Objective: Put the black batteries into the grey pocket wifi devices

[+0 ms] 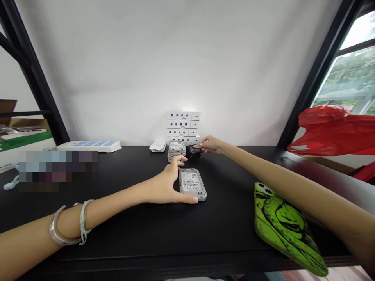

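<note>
My left hand (168,183) rests beside a grey device casing (191,183) lying flat on the black table. Its thumb lies along the casing's near end, while the other fingers are spread past the far end. Through the casing's clear-looking recess a white printed label shows. Farther back, my right hand (211,144) pinches a flat black battery (196,148) at the top of a small dark pile. Just left of that pile stands a stack of similar grey casings (177,146).
White boxes (183,125) are stacked against the wall. White flat covers (157,146) lie left of the casings, and a white power strip (89,146) farther left. Under my right forearm lies a phone in a green case (284,222). A red plastic bag (334,128) is at right.
</note>
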The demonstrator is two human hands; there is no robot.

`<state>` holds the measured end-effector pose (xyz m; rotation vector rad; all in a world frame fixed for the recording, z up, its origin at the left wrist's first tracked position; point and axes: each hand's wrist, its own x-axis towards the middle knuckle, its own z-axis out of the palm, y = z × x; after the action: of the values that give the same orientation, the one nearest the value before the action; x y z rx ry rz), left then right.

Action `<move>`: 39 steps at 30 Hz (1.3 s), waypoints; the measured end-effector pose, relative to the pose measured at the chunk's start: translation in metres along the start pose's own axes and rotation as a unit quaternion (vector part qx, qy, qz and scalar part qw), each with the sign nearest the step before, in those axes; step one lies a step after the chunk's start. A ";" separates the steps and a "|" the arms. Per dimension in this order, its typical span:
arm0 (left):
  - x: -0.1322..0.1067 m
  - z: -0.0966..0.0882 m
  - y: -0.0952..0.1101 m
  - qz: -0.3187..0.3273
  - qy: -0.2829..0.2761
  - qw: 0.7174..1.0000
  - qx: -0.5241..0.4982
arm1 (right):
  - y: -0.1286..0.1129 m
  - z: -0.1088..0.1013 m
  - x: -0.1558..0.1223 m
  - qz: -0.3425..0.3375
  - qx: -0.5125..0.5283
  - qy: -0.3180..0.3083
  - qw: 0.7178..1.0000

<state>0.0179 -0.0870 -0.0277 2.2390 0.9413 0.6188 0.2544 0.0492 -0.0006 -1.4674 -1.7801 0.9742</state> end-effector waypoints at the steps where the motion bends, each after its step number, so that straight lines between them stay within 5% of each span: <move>1: 0.000 0.002 -0.001 0.009 0.004 1.000 0.004 | 0.001 0.001 0.000 -0.004 -0.016 0.009 1.000; 6: 0.003 0.005 0.001 0.027 0.030 0.999 0.019 | 0.002 0.000 -0.008 -0.033 -0.092 0.047 0.994; 11: 0.022 -0.025 0.011 0.091 0.091 0.990 0.055 | 0.000 -0.022 -0.034 -0.063 -0.168 0.058 0.982; 15: 0.054 -0.056 -0.003 0.049 0.113 0.991 0.059 | 0.014 -0.038 -0.052 -0.068 -0.209 0.052 0.974; 19: 0.074 -0.065 -0.025 0.004 0.128 0.991 0.042 | 0.028 -0.043 -0.053 -0.071 -0.187 0.039 0.979; 23: 0.070 -0.065 -0.031 0.011 0.126 0.992 0.024 | 0.026 -0.045 -0.051 -0.085 -0.193 0.046 0.976; 27: 0.050 -0.072 -0.027 -0.060 0.223 0.970 0.070 | 0.019 -0.051 -0.054 -0.081 -0.227 0.064 0.968; 31: 0.026 -0.080 -0.025 -0.189 0.122 0.971 0.079 | 0.029 -0.058 -0.054 -0.030 -0.302 0.012 0.953; 34: 0.017 -0.079 -0.028 -0.203 0.049 0.976 0.062 | 0.043 -0.056 -0.050 -0.038 -0.326 -0.044 0.944; 39: 0.018 -0.072 -0.035 -0.205 0.035 0.976 0.068 | 0.051 -0.048 -0.048 -0.075 -0.375 -0.022 0.924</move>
<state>-0.0311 -0.0283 0.0014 2.0559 1.4705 0.4548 0.3296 0.0148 -0.0188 -1.7007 -2.4051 0.2282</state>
